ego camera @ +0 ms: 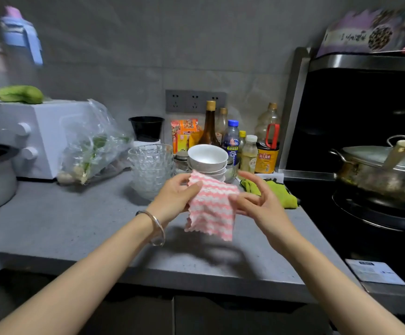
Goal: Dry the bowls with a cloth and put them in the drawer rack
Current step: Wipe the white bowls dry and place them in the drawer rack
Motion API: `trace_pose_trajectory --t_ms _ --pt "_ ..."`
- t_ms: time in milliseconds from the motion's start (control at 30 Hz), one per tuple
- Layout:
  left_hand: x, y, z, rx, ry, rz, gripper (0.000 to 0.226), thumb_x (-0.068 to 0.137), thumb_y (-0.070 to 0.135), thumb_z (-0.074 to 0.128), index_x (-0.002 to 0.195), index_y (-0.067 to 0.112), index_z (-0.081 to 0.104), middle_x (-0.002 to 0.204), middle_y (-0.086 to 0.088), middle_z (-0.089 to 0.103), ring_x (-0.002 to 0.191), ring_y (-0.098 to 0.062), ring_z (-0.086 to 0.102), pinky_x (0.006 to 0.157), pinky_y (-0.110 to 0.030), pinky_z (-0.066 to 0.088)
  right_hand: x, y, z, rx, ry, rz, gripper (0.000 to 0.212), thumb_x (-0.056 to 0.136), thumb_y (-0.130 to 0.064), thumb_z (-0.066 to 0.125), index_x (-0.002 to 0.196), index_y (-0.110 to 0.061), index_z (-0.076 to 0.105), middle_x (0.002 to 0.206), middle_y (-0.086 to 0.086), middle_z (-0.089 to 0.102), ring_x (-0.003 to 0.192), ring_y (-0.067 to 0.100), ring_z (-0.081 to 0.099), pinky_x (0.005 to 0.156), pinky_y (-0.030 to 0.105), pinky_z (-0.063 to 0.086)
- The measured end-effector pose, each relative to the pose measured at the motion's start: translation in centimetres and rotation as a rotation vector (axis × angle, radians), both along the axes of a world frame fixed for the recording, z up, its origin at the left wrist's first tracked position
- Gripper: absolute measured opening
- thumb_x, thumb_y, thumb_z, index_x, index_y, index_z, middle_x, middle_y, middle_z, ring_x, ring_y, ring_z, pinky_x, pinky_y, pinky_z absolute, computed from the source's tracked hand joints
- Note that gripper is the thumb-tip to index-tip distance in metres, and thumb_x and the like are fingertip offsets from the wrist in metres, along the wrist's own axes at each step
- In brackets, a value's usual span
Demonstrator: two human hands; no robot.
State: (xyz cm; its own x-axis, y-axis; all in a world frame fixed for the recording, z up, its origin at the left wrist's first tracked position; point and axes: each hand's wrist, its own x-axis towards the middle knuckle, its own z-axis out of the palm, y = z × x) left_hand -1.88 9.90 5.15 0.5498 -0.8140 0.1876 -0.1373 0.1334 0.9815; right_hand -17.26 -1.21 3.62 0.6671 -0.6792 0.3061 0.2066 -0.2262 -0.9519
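Cloth (pixel 212 204): pink-and-white, held above the counter (pixel 75 226). Left hand (pixel 174 197) grips its left edge, thumb folded over; right hand (pixel 257 201) pinches its right edge, other fingers loosely spread. White bowls (pixel 207 157) are stacked at 12 o'clock from the cloth, glass bowls (pixel 151 165) at 10 o'clock. Step, by judgement: readying the cloth. Next need: a freed hand to lift the top bowl.

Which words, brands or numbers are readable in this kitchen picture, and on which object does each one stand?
No text reads clearly.
Yellow-label bottle: Chinese characters on a red band, too blurred.
Blue-capped bottle: label characters, blurred.
Orange packet: print unreadable.
Box on the hood: dark script, blurred.
Paper by the stove: too small.
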Motion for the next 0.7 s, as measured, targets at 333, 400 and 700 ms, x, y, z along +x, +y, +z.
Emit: trace_pose_trajectory --t_ms 333,400,700 --pt "2.5 3.9 2.3 0.048 -0.601 0.018 0.024 0.086 0.022 0.068 0.109 0.022 0.062 0.094 0.002 0.067 0.086 -0.010 0.063 0.076 -0.021 0.052 1.0 1.6 1.9 -0.283 -0.032 -0.033 0.015 0.080 -0.004 0.072 0.090 -0.014 0.069 0.073 -0.008 0.074 0.071 0.002 0.069 0.062 0.012 0.050" --pt "2.5 4.1 2.5 0.067 -0.665 0.031 0.023 0.083 0.021 0.072 0.104 0.024 0.064 0.096 0.007 0.067 0.088 -0.007 0.063 0.078 -0.019 0.051 1.2 1.7 2.1 -0.326 -0.034 -0.070 0.015 0.079 -0.004 0.074 0.084 -0.017 0.069 0.070 -0.012 0.072 0.068 -0.001 0.067 0.060 0.010 0.049" --pt "2.7 3.7 3.7 0.171 -0.893 0.015 0.007 0.091 0.029 0.062 0.098 0.031 0.063 0.107 0.005 0.047 0.100 -0.003 0.045 0.082 -0.008 0.033 1.6 0.6 2.3 -0.534 0.223 -0.155 0.027 0.065 -0.026 0.086 0.081 -0.030 0.065 0.095 -0.007 0.059 0.084 -0.010 0.048 0.076 0.008 0.036"
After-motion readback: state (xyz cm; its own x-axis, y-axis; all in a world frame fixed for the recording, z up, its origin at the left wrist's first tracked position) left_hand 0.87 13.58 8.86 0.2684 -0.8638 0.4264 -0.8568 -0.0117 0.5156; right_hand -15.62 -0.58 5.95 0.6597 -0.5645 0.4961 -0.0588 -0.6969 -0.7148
